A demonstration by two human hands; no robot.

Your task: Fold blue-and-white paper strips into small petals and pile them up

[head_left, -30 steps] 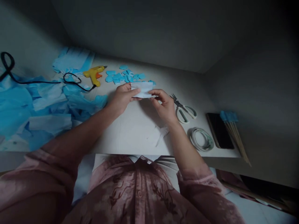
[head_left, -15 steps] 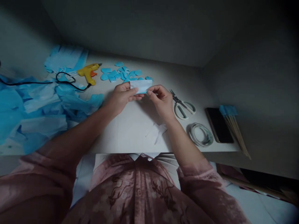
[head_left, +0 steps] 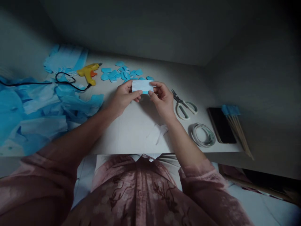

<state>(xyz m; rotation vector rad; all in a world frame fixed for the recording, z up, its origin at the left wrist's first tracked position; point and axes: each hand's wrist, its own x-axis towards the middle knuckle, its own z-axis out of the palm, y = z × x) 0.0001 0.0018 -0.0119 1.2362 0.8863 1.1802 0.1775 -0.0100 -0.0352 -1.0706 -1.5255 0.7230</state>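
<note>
Between my two hands is a small rectangular piece of white and blue fabric (head_left: 142,86), held up above the table. Its lower edge shows a blue strip, like a fold. My left hand (head_left: 124,96) pinches the left end, thumb in front and fingers behind. The right end is pinched by my right hand (head_left: 162,96), with the thumb at the lower corner and the index finger along the upper one. Just beyond the piece lie several small blue cut pieces (head_left: 113,75). Scissors (head_left: 183,105) with white handles rest to the right of my right hand.
A yellow glue gun (head_left: 88,73) with a black cord lies at the back left, by a heap of blue and white fabric (head_left: 42,110). Rolls of tape (head_left: 192,135), a black phone (head_left: 221,125) and several blue-tipped sticks (head_left: 237,128) are along the right side of the table (head_left: 127,135).
My right thumb and fingers have shifted to grip both right corners, and my left thumb has slid along the lower edge. The fabric piece is now more level, with a clearer blue strip.
</note>
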